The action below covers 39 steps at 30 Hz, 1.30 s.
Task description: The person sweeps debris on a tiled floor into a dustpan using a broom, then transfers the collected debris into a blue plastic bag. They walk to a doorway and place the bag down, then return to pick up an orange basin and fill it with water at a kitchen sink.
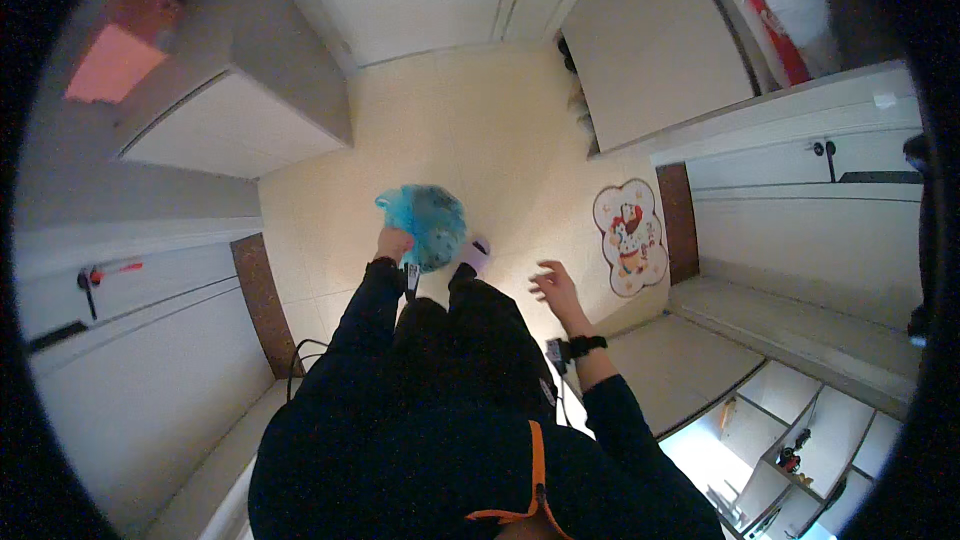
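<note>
Hallway floor (470, 130) of pale tile is seen from above as a blue plastic bag (428, 225) is gripped by the left hand (392, 242) and held low in front of the legs, while the right hand (553, 286) is spread empty near a flower-shaped mat (630, 236).
</note>
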Tool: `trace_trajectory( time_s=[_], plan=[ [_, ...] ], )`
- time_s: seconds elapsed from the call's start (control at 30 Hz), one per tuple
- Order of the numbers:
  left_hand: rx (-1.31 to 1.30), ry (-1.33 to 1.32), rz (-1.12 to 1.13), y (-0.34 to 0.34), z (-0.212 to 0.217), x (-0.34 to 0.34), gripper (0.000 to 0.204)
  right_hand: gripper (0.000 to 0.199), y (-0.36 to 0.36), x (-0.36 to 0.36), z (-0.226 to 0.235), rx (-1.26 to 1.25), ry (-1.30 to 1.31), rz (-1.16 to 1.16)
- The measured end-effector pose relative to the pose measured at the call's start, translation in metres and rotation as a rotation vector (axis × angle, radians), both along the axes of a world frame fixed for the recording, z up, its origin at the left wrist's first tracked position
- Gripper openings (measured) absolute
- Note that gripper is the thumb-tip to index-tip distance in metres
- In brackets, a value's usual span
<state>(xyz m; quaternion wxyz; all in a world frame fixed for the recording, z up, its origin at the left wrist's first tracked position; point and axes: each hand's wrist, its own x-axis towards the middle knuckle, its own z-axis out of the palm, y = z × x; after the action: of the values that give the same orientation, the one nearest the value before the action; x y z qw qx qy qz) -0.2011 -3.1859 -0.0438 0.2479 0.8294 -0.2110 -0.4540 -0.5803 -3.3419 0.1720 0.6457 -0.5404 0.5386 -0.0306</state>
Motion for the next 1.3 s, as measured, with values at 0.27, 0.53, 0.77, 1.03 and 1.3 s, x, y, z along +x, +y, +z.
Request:
trace_trajectory(
  time_s=[0.27, 0.53, 0.77, 1.03, 1.3],
  plan=[
    [0.360, -0.556, -0.807, -0.074, -0.107, 0.087, 0.021, 0.029, 0.050, -0.181, -0.073, 0.346, 0.655, -0.266],
    [0.071, 0.372, 0.206, -0.073, -0.205, 0.159, 0.017, 0.028, 0.140, -0.080, -0.094, 0.434, 0.602, -0.276],
    [0.110, 0.480, 0.500, -0.081, -0.153, 0.177, 0.029, 0.037, 0.188, 0.005, -0.043, 0.212, 0.667, -0.024],
    [0.247, 0.259, -0.192, -0.104, -0.012, 0.169, 0.039, 0.035, 0.340, -0.032, 0.036, 0.019, 0.649, -0.746],
    [0.320, 0.148, -0.870, -0.160, 0.057, 0.076, 0.023, 0.028, 0.565, -0.038, 0.093, -0.382, 0.904, -1.493]
  ],
)
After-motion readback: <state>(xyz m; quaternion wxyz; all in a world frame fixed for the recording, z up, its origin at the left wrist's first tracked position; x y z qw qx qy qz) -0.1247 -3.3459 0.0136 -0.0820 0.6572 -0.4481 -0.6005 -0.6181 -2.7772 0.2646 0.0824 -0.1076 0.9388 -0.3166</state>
